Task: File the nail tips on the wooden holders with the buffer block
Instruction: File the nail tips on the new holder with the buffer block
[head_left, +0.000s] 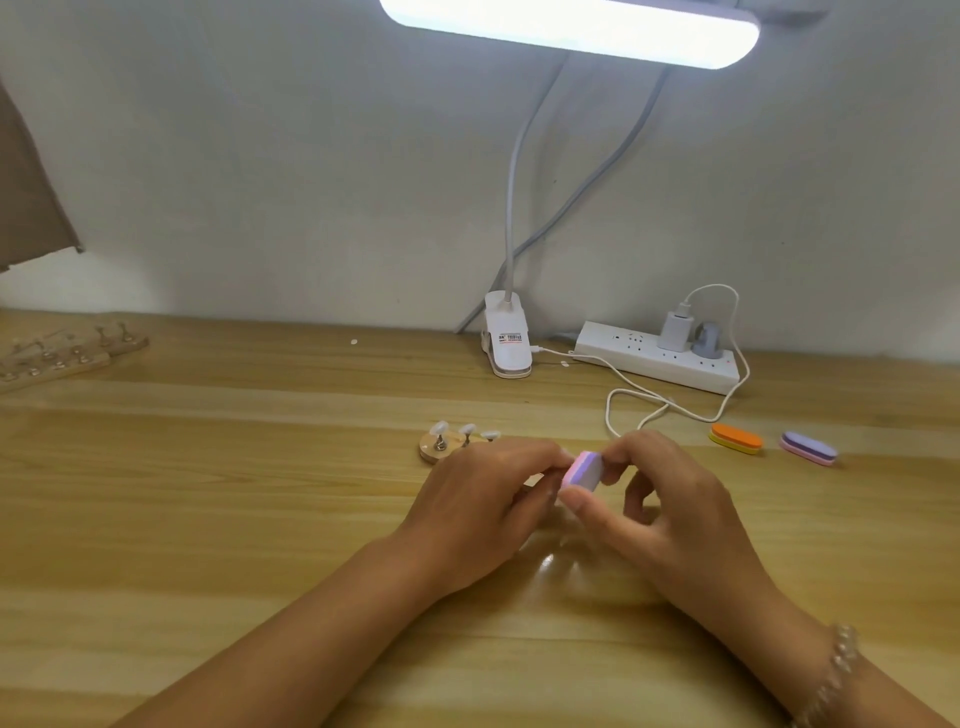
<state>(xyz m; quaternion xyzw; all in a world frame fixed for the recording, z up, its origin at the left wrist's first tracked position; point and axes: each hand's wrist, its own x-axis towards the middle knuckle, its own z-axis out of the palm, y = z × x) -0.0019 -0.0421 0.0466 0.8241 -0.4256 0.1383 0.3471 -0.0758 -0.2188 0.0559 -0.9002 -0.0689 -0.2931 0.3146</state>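
Head view: the right hand (670, 514) grips the pink-and-lavender buffer block (582, 470) between its thumb and curled fingers, above the counter (260, 519). The left hand (483, 504) is curled against the block's left end, and whether it grips anything cannot be told. A round wooden holder (441, 448) carrying white nail tips (441, 427) stands just behind the left hand, while an orange buffer (736, 439) and a purple buffer (809, 447) lie further right.

Glossy wood-grain table (260, 519) — matt foam buffer block (582, 470)
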